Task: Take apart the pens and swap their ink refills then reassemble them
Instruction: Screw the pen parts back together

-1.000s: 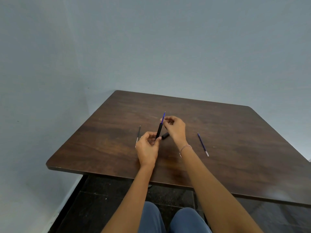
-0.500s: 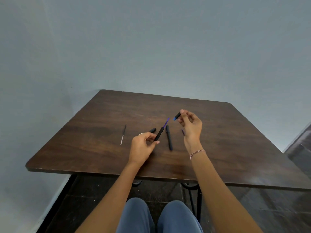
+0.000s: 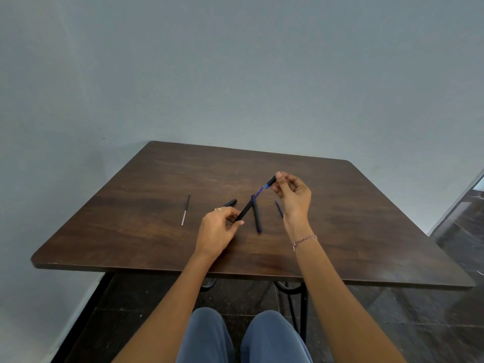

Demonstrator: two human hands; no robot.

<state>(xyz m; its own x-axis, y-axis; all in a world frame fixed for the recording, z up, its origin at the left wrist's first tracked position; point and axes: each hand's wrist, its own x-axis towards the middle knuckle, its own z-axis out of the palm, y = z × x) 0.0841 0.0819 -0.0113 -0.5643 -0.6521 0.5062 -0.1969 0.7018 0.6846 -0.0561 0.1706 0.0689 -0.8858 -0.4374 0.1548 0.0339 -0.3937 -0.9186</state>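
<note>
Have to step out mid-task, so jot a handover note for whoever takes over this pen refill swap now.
Left hand grips a black pen barrel with a blue ink refill sticking out its top.
Right hand pinches a short black tip piece near that refill's end.
On the brown wooden table: a second black barrel, a short black piece, a thin black-and-silver refill, another blue refill.
Done: both pens apart. Left: close this pen, refill and close the other.

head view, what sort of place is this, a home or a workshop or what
Probably a bare indoor room, hardly a workshop: a dark brown wooden table on black metal legs stands close to plain grey-blue walls, over a dark tiled floor.
</note>
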